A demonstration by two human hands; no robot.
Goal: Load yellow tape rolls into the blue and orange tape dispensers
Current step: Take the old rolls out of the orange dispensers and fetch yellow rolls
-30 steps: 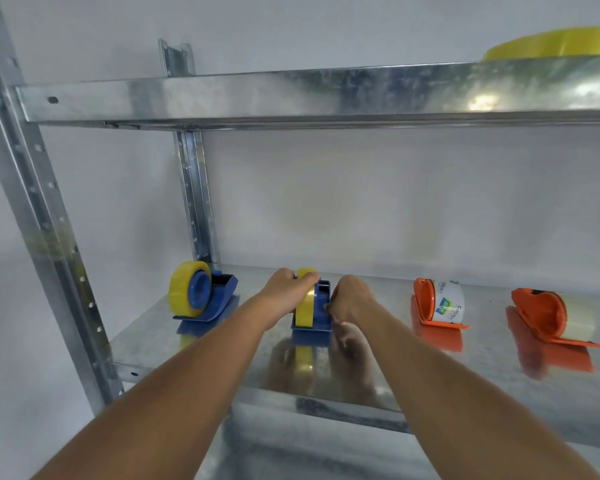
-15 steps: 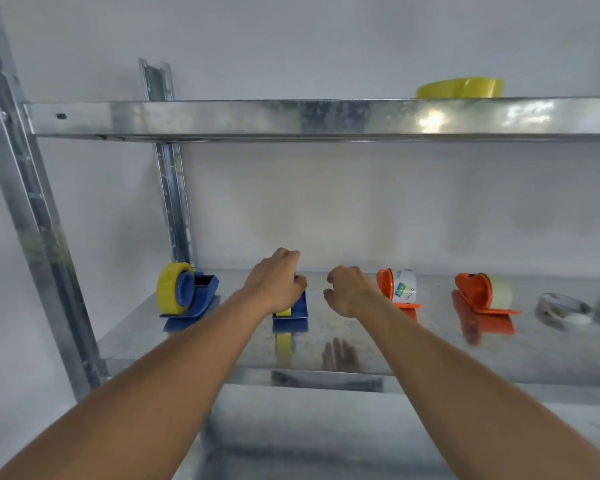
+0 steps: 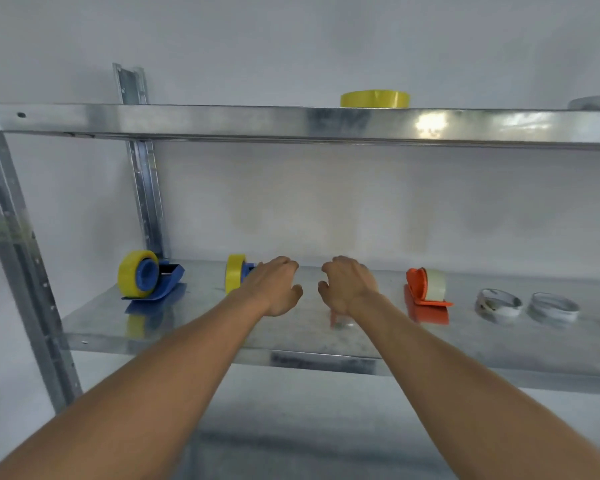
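Both hands held empty above the shelf

A yellow roll (image 3: 374, 98), upper centre, is seen above the loosely open right hand (image 3: 349, 284); the left hand (image 3: 276, 285) is likewise empty.

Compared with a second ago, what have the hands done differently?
Both hands let go of the second blue dispenser with its yellow roll; left hand and right hand now hover open, drawn back and apart. The first loaded blue dispenser and orange dispenser stayed put.
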